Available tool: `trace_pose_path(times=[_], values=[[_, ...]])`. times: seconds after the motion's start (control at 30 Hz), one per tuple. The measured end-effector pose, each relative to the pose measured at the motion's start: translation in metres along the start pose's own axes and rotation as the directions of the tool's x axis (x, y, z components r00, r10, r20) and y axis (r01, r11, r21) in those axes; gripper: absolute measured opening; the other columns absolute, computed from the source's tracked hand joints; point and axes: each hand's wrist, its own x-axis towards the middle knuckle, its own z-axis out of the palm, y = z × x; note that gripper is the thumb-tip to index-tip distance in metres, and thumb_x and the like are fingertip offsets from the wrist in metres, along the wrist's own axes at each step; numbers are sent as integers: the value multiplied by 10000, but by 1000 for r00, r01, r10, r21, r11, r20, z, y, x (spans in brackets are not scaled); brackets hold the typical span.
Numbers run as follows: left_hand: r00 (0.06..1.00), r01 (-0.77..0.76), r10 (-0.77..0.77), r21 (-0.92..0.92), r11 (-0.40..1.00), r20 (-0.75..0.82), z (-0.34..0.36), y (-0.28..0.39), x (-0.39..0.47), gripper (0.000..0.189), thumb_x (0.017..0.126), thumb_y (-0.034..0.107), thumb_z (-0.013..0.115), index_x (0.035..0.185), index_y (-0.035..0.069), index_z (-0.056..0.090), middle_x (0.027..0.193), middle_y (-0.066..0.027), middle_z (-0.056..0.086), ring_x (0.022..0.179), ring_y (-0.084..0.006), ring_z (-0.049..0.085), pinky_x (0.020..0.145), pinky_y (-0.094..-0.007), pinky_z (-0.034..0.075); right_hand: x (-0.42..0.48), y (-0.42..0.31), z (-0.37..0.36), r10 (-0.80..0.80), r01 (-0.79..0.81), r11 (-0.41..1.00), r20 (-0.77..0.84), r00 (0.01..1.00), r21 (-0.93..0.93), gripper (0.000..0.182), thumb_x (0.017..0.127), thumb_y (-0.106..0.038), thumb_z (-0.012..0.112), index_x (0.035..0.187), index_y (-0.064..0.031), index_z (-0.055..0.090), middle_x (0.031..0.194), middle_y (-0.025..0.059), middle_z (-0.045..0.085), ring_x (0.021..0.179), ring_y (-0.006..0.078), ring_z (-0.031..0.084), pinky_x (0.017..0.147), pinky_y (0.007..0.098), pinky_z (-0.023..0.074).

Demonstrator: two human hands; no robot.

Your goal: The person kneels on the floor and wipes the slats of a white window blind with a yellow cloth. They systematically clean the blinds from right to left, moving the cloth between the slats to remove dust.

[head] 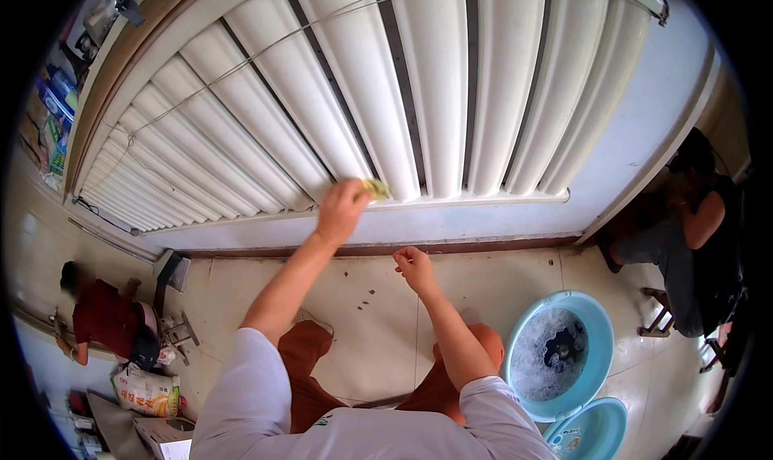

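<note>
My left hand (342,209) grips a yellowish cloth or sponge (378,189), partly hidden by the fingers. It presses near the lower end of a white slat or column in a large white panel radiator (338,85). My right hand (416,268) hangs in front of the wall's base with its fingers curled. Nothing can be made out between those fingers. A thin wire (278,42) runs slantwise across the white columns.
To my right stands a blue basin (604,339) of sudsy water, overlapping a second blue basin (616,418). One seated person (694,236) is at the far right, another (109,318) at the left. A dustpan (175,271) leans by the wall. Dark bits lie on the floor tiles (374,351).
</note>
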Motion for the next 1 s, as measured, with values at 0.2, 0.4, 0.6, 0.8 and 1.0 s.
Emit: trace_pose_path(times=[0.2, 0.4, 0.6, 0.8, 1.0], values=[[916, 139, -95, 87, 986, -390, -92, -31, 94, 138, 771, 77, 684, 906, 70, 655, 920, -91, 608, 820, -252, 605, 699, -340, 515, -3, -3, -6, 27, -28, 999, 31, 999, 33, 195, 859, -179, 583, 896, 8, 623, 736, 101, 647, 633, 161, 650, 585, 290, 488], [975, 94, -102, -49, 994, -195, -12, -6, 20, 135, 750, 138, 712, 854, 120, 628, 904, -47, 592, 772, -221, 595, 640, -322, 518, -7, -6, 1, 38, -41, 998, 68, 997, 51, 197, 866, -183, 578, 907, 6, 618, 728, 102, 643, 657, 166, 651, 594, 291, 487], [968, 209, -190, -105, 972, 165, 25, 12, -44, 115, 769, 84, 650, 856, 156, 674, 952, -9, 572, 870, -194, 582, 620, -310, 514, -1, 0, 4, 11, -12, 1000, 54, 998, 26, 195, 865, -172, 580, 907, 14, 625, 737, 106, 649, 627, 166, 652, 574, 283, 489], [815, 507, -579, -454, 733, -27, -61, -33, 58, 274, 828, 212, 654, 1047, 56, 601, 999, -130, 618, 855, -243, 609, 773, -328, 495, 2, 0, -4, 3, -3, 1000, 46, 999, 2, 204, 867, -179, 576, 908, 14, 628, 751, 103, 653, 641, 183, 661, 577, 296, 493], [872, 51, -64, -40, 998, -485, -139, -69, 148, 292, 754, -65, 591, 981, 99, 672, 1052, -101, 508, 899, -242, 550, 773, -315, 459, -2, 7, -1, 50, -49, 999, 62, 997, -13, 216, 863, -194, 584, 882, 19, 614, 756, 107, 652, 632, 173, 657, 582, 291, 484]])
